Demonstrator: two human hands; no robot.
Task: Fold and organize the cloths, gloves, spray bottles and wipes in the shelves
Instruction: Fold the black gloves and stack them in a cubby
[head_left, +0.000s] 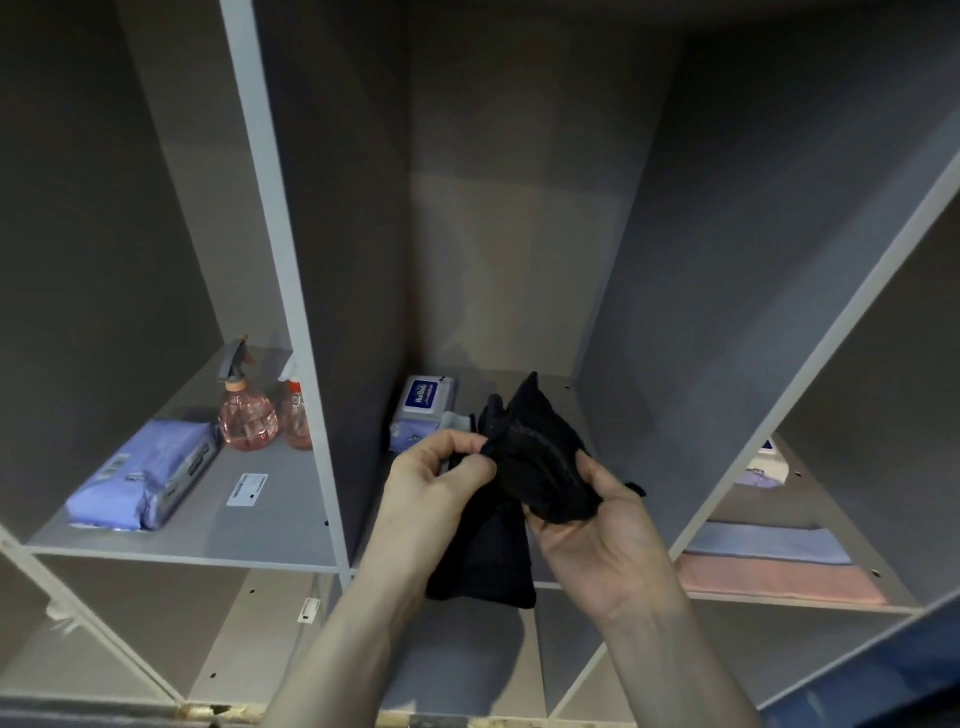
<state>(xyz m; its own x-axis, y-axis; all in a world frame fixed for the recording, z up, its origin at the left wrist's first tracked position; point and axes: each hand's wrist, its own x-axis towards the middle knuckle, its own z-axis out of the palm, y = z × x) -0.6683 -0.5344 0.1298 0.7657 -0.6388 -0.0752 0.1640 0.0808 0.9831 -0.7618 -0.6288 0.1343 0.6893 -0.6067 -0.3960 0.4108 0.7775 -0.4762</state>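
Black gloves (535, 467) are being held bunched in front of the middle compartment of the grey shelves (291, 291), near the camera. The left hand (441, 480) is pinching their left edge between thumb and fingers, while the right hand (597, 530) is cupping them from beneath with fingers curled round the fabric. Just behind, a wipes pack (423, 410) is lying at the far left of that compartment. In the left compartment, two pink spray bottles (248, 410) are standing beside a purple wipes pack (145, 478). At right, folded blue and pink cloths (769, 561) are lying stacked.
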